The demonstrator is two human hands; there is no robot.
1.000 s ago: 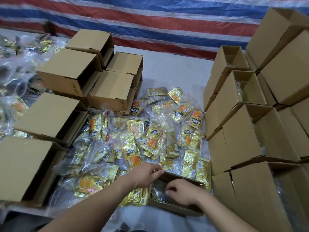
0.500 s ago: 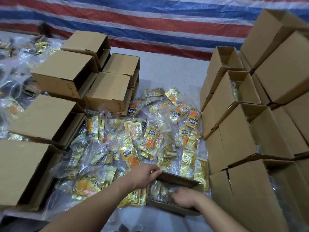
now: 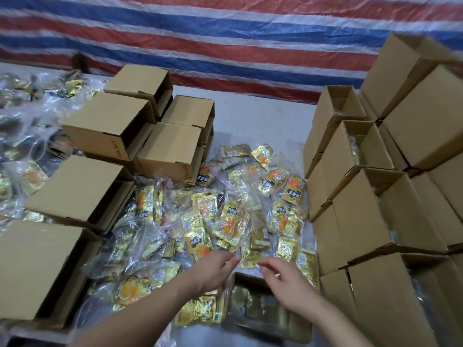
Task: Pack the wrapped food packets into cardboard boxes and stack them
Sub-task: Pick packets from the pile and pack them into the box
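Note:
A heap of gold and orange food packets (image 3: 230, 221), many in clear bags, covers the middle of the table. At the near edge an open cardboard box (image 3: 253, 279) holds several gold packets (image 3: 250, 304). My left hand (image 3: 215, 269) stretches forward over the box's left rim, its straight fingertips touching the packets at the heap's near edge. My right hand (image 3: 283, 281) hovers above the box's far rim with loosely bent fingers and holds nothing. The fingertips of both hands nearly meet over one small gold packet (image 3: 250, 259).
Cardboard boxes lie on their sides at the left (image 3: 72, 189) and back left (image 3: 107, 121). A tall stack of open-topped boxes (image 3: 363, 221) walls off the right side. More bagged packets (image 3: 22, 146) lie far left. A striped tarp (image 3: 225, 46) hangs behind the grey table (image 3: 250, 121).
My right hand has come up out of the open box and moved forward to the heap. My left hand has slid forward from the box's rim to the packets.

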